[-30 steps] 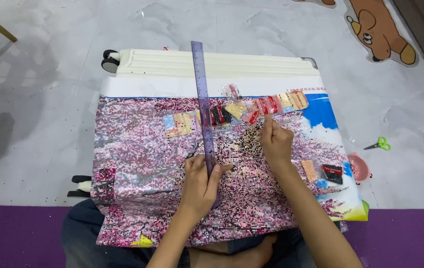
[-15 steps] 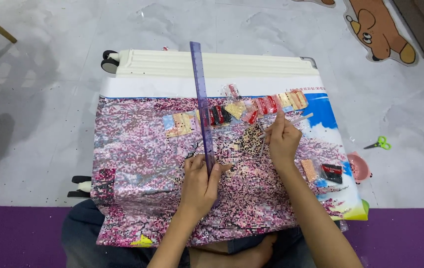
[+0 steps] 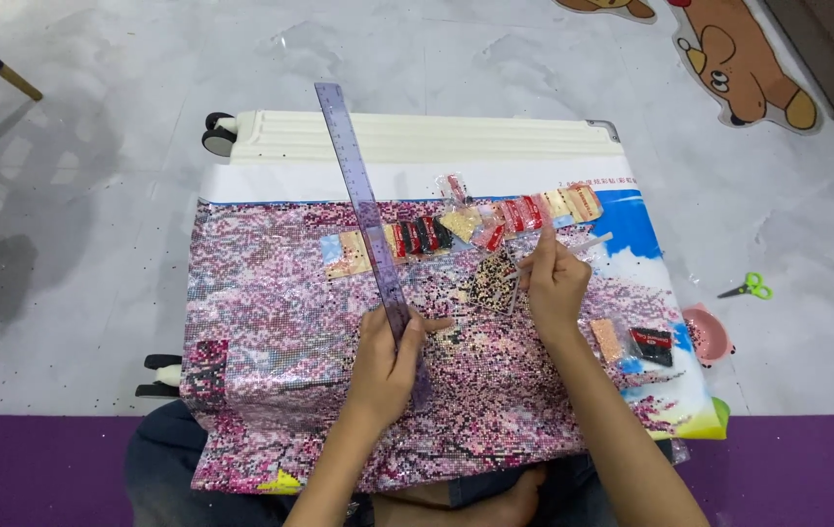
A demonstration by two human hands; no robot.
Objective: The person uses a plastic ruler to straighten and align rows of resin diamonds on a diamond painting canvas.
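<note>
A pink bead-mosaic canvas (image 3: 280,322) lies over a white suitcase (image 3: 417,137). My left hand (image 3: 390,356) grips the near end of a long clear purple ruler (image 3: 363,210), which slants up and to the left across the canvas. My right hand (image 3: 554,283) holds a thin white applicator pen (image 3: 588,242) over the canvas, its tip beside a small dark bead tray (image 3: 492,283). A row of small bead bags (image 3: 495,217) in red, black and tan lies just beyond both hands.
More bead bags (image 3: 636,342) lie at the canvas's right edge. A pink bowl (image 3: 710,332) and green scissors (image 3: 749,286) are on the grey floor to the right. A bear-shaped mat (image 3: 739,73) lies at the back right. A purple mat (image 3: 37,468) runs along the near edge.
The ruler's far end has swung to the left, so it now lies slanted instead of nearly straight. My right hand has picked up the white pen and stays by the tray.
</note>
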